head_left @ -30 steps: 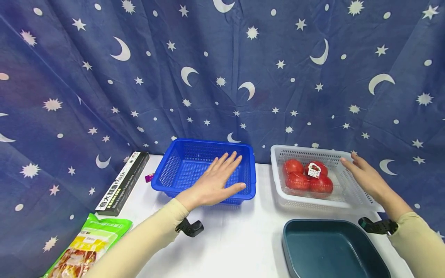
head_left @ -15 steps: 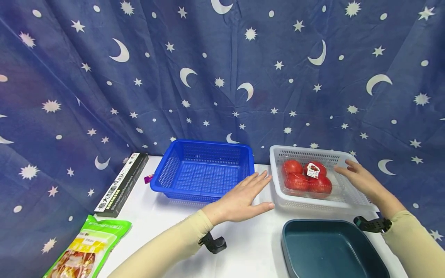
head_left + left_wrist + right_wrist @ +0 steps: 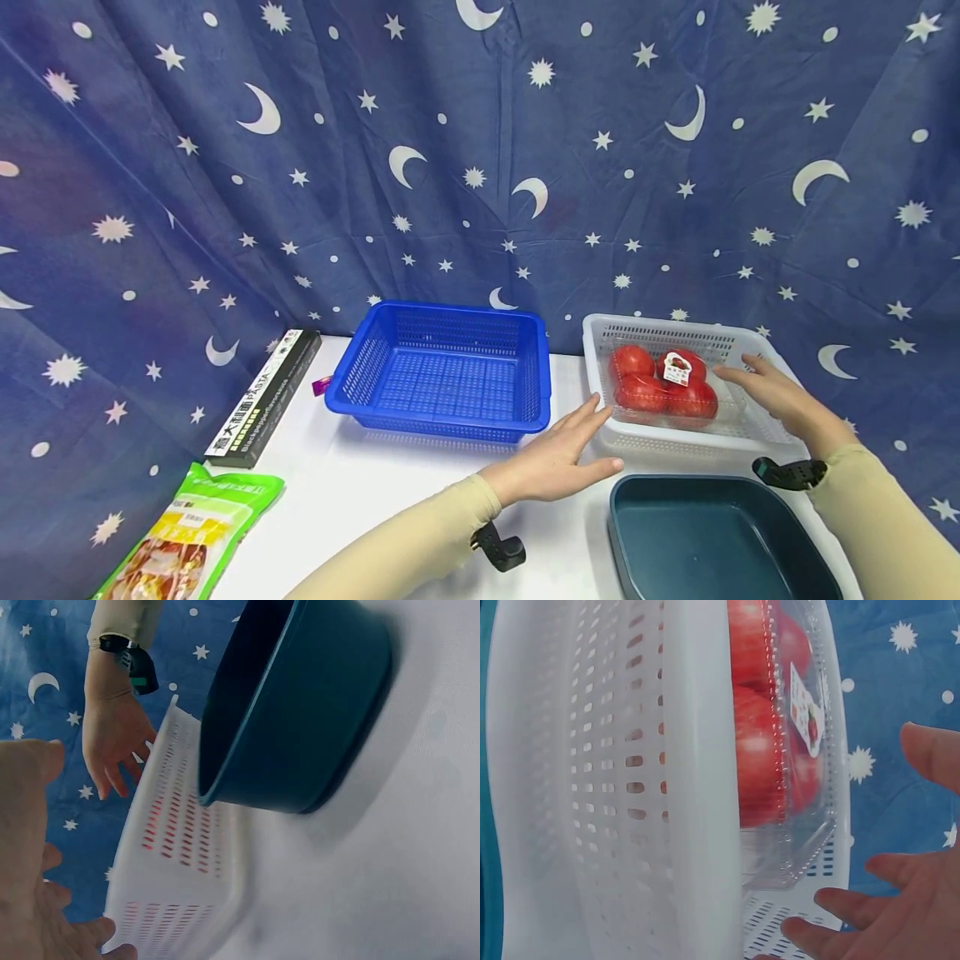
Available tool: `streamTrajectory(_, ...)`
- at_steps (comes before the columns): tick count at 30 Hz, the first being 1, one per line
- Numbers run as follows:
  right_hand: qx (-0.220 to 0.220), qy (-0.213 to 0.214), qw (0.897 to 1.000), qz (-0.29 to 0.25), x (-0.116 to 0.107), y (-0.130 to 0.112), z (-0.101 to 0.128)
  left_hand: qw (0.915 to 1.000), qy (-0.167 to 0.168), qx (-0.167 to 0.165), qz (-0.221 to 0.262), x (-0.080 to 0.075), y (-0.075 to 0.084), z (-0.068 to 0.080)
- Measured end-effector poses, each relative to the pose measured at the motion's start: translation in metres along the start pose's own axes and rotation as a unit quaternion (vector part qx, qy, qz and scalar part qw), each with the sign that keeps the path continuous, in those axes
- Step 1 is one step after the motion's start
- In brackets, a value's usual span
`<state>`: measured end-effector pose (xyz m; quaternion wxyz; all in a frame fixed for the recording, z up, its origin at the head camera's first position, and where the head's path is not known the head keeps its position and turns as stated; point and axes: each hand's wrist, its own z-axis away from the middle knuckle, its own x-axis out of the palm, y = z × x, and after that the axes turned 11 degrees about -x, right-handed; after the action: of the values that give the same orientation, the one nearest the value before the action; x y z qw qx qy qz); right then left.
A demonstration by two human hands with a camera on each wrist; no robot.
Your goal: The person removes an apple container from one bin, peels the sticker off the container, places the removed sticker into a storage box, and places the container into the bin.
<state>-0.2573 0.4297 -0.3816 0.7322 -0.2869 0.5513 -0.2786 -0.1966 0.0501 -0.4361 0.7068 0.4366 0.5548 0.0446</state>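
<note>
A clear plastic pack of tomatoes (image 3: 663, 385) with a white label lies in the white basket (image 3: 757, 337). Over the right end of that basket hovers my right hand (image 3: 780, 400), fingers spread and apart from the pack. My left hand (image 3: 555, 458) is held in the air by the basket's near left corner, fingers extended, thumb out, holding nothing. In the left wrist view, the left hand (image 3: 30, 870) shows beside the basket's perforated wall (image 3: 180, 825). The right wrist view has the right hand's fingers (image 3: 855, 907) near the rim, with the tomatoes (image 3: 757, 757) behind it.
A dark teal bin (image 3: 705, 533) stands in front of the white basket. The blue basket (image 3: 450, 383) is at the back centre. Leftward lie a pasta box (image 3: 262, 400), a green food bag (image 3: 187, 533) and a small purple packet (image 3: 321, 385). A starry curtain (image 3: 480, 167) hangs behind.
My left hand has moved right and nearer, from over the blue basket to beside the white one. The right hand has shifted slightly left, closer to the tomato pack.
</note>
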Motion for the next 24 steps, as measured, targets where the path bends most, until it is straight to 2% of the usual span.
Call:
streamTrajectory(6, 0.035, -0.017, 0.999, -0.022, -0.002, 0.007, -0.007, 0.9982, 0.032, -0.028, 0.042, 0.017, -0.001, -0.015)
streamTrajectory(12, 0.061, -0.032, 0.995, -0.07, -0.006, 0.014, -0.016, 0.9944, 0.061, -0.043, 0.075, 0.03, -0.003, -0.029)
streamTrajectory(18, 0.069, -0.05, 0.991, -0.1, -0.009, 0.019, -0.022, 0.9905, 0.09, -0.055, 0.089, 0.039, -0.007, -0.044)
streamTrajectory(24, 0.09, -0.05, 0.984, -0.142, -0.009, 0.022, -0.023, 0.9877, 0.098, -0.063, 0.104, 0.044, -0.011, -0.053)
